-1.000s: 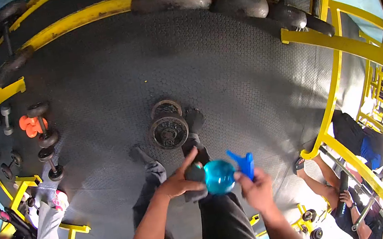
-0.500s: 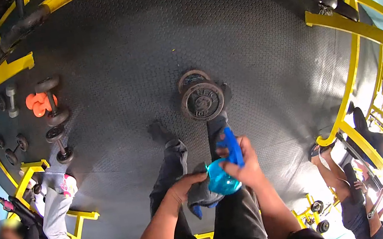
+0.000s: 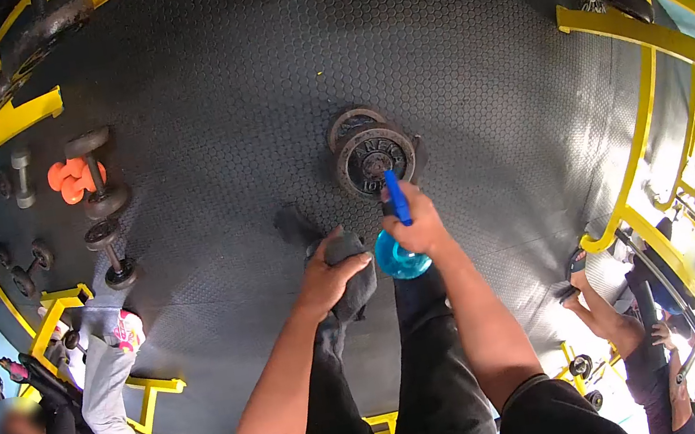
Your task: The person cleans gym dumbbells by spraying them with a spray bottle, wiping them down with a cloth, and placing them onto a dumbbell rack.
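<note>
My right hand point(image 3: 420, 225) is closed around a spray bottle with a translucent turquoise body point(image 3: 401, 256) and a blue spray head, raised toward the dumbbell. Bunched in my left hand point(image 3: 332, 281) is a dark grey cloth point(image 3: 358, 293), held just left of the bottle and apart from it. Beyond both hands, a worn iron dumbbell point(image 3: 375, 162) with raised lettering on its round plate rests on the floor. The tip of the spray head overlaps the lower edge of that plate in view; whether they touch, I cannot tell.
Black textured rubber matting point(image 3: 215, 129) covers the floor. Several dumbbells point(image 3: 101, 201) and orange weights point(image 3: 73, 179) lie at left. Yellow racks point(image 3: 643, 47) stand on both sides. One person point(image 3: 79, 414) is at lower left, another point(image 3: 636, 344) at lower right.
Both hands have moved forward, toward the dumbbell. The left hand has come away from the bottle and now grips the cloth higher up. The bottle is more upright, its blue head farther forward.
</note>
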Demonstrator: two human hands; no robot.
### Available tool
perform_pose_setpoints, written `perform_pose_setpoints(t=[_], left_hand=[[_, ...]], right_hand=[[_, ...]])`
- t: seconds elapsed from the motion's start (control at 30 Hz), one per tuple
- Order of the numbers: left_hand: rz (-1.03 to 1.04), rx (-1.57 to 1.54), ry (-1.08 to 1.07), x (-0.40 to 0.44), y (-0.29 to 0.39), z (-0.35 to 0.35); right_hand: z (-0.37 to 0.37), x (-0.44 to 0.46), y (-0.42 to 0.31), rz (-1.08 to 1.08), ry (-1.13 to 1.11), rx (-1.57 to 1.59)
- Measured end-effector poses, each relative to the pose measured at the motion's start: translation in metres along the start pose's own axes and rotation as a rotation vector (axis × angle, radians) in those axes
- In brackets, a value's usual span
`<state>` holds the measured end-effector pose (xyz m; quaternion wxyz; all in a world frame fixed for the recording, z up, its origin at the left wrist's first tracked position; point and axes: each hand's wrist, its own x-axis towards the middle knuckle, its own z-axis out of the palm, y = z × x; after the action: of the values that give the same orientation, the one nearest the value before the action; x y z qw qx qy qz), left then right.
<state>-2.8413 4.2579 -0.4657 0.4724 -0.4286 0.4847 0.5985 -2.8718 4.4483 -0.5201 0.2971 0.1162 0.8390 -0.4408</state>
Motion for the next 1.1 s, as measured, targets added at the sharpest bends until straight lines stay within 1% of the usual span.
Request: perform_pose_setpoints(t=[0.03,0.1,0.13,0.17,0.23,0.3,0.37,0.4,0.43,0.47,0.5,0.57,0.63,0.7,0.77,0.83,0.87,0.9,0.93,0.97,1.03,1.07,1.1], left_hand=[[0.059,-0.034,0.01,0.002,0.002,0.0],[0.079,-0.041,-0.006,0.015,-0.012,-0.006],[0.108,-0.003,0.016,0.016,-0.014,-0.006],[0.138,0.036,0.038,0.016,-0.011,-0.004],[0.128,0.031,0.038,0.011,-0.007,-0.001],[0.118,0.032,0.038,0.014,-0.011,-0.002],[0.175,0.149,0.091,0.03,-0.03,-0.004],[0.175,0.152,0.089,0.024,-0.016,0.003],[0.186,0.225,0.126,0.016,-0.002,0.01],[0.199,0.299,0.165,0.012,0.009,0.016],[0.2,0.303,0.164,0.016,0.008,0.02],[0.303,0.351,0.198,0.027,0.0,0.024],[0.323,0.42,0.202,0.024,0.01,0.035],[0.338,0.493,0.213,0.023,0.015,0.044],[0.388,0.594,0.181,0.025,0.01,0.052],[0.362,0.597,0.163,0.032,0.0,0.059],[0.399,0.53,0.143,0.035,-0.006,0.063],[0.435,0.462,0.12,0.037,-0.011,0.067],[0.466,0.427,0.126,0.04,-0.014,0.073],[0.453,0.426,0.122,0.042,-0.015,0.077],[0.525,0.445,0.175,0.048,-0.016,0.087],[0.527,0.447,0.169,0.05,-0.017,0.091],[0.479,0.379,0.16,0.052,-0.018,0.096]], right_hand=[[0.002,0.001,-0.003,-0.002,0.0,-0.005],[0.007,0.001,-0.009,0.241,-0.272,-0.115],[0.009,-0.003,-0.01,0.257,-0.314,-0.113],[0.008,-0.007,-0.009,0.257,-0.31,-0.113],[0.004,-0.017,-0.007,0.298,-0.364,-0.238],[-0.007,-0.027,0.005,0.329,-0.372,-0.238],[-0.025,-0.034,0.02,0.318,-0.198,-0.22],[-0.038,-0.034,0.026,0.242,-0.135,-0.253],[-0.05,-0.032,0.032,0.245,-0.133,-0.252],[-0.064,-0.025,0.033,0.265,-0.045,-0.228],[-0.076,-0.015,0.037,0.285,0.044,-0.202],[-0.089,0.011,0.067,0.097,0.281,-0.261],[-0.096,0.053,0.1,-0.05,0.495,-0.297],[-0.101,0.1,0.135,-0.044,0.603,-0.389],[-0.102,0.144,0.162,0.003,0.656,-0.383],[-0.098,0.17,0.181,0.023,0.637,-0.317],[-0.094,0.175,0.186,0.04,0.625,-0.266],[-0.089,0.177,0.19,0.055,0.613,-0.258],[-0.085,0.175,0.193,0.103,0.622,-0.176],[-0.085,0.173,0.196,0.144,0.634,-0.1],[-0.089,0.153,0.196,0.155,0.605,-0.054],[-0.088,0.143,0.204,0.066,0.592,-0.15],[-0.089,0.132,0.205,-0.026,0.578,-0.243]])
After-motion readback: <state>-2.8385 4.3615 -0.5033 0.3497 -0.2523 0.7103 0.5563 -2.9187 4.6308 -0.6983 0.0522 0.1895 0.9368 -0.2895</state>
